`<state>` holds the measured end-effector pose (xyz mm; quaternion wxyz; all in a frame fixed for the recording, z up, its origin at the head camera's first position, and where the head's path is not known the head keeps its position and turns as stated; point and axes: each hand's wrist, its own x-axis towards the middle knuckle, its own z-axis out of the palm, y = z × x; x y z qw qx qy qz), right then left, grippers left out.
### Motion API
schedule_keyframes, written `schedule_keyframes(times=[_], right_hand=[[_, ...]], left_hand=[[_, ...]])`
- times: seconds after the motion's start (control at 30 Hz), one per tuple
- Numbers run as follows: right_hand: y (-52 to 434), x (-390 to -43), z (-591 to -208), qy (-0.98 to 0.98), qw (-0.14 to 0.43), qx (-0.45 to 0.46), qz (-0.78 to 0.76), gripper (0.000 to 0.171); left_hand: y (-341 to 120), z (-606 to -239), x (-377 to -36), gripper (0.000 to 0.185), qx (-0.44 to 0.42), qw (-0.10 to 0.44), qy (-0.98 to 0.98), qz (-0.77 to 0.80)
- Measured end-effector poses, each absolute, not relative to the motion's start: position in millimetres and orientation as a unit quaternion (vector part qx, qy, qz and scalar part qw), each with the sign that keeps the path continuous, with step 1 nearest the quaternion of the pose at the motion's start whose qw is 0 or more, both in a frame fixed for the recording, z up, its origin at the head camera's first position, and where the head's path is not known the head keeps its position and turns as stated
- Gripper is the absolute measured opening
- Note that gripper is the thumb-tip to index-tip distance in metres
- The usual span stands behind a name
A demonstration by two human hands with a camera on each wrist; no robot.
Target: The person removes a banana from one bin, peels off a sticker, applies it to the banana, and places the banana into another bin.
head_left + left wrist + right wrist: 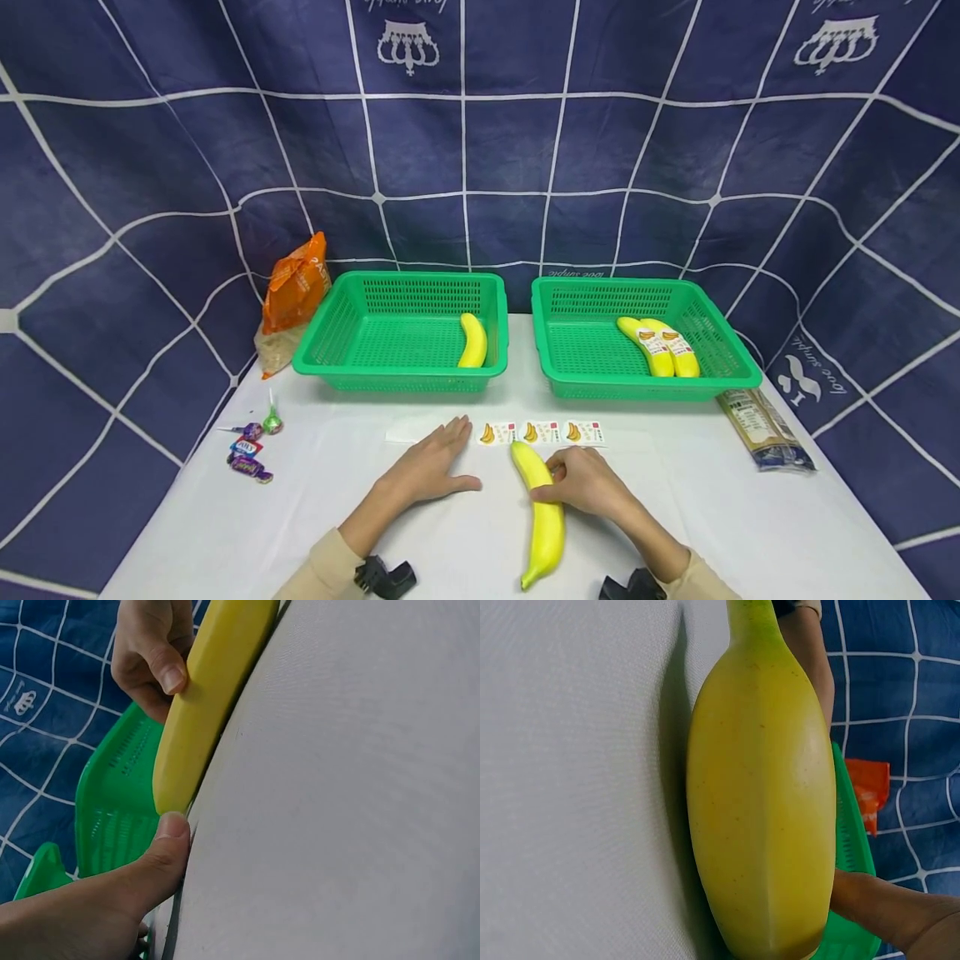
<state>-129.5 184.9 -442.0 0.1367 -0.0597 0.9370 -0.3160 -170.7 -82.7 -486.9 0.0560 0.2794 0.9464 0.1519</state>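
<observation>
The right hand (581,483) holds the banana (544,514) on the white table (750,533), its long way pointing toward the person, while the left hand (431,471) lies flat and loose just beside it.

The backdrop cloth (480,150) carries white printed marks. Above the baskets (401,333), crown emblems sit near its top edge with small script over them, cut off and too small to read. Behind the right basket (641,337), a line of cursive runs along the cloth's fold, mirrored and unclear. Right of that basket, a moustache emblem with curved script shows on the cloth; its words cannot be read.

Stickers (540,432) in front of the baskets show a banana drawing and red marks, illegible. The two bananas (663,346) in the right basket wear such labels. The packet (765,429) right of the baskets bears fine print, unreadable.
</observation>
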Motion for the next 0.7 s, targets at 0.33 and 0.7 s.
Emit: schedule_keyframes(times=[0.33, 0.7], right_hand=[[184.5, -130.8, -439.6, 0.939, 0.144, -0.050, -0.308, 0.051], [186.1, -132.8, -438.8, 0.937, 0.140, -0.063, -0.312, 0.040]], left_hand=[[-81.2, -491.7, -172.2, 0.099, 0.268, 0.067, 0.950, 0.145], [-81.6, -492.1, -171.5, 0.100, 0.267, 0.064, 0.951, 0.143]])
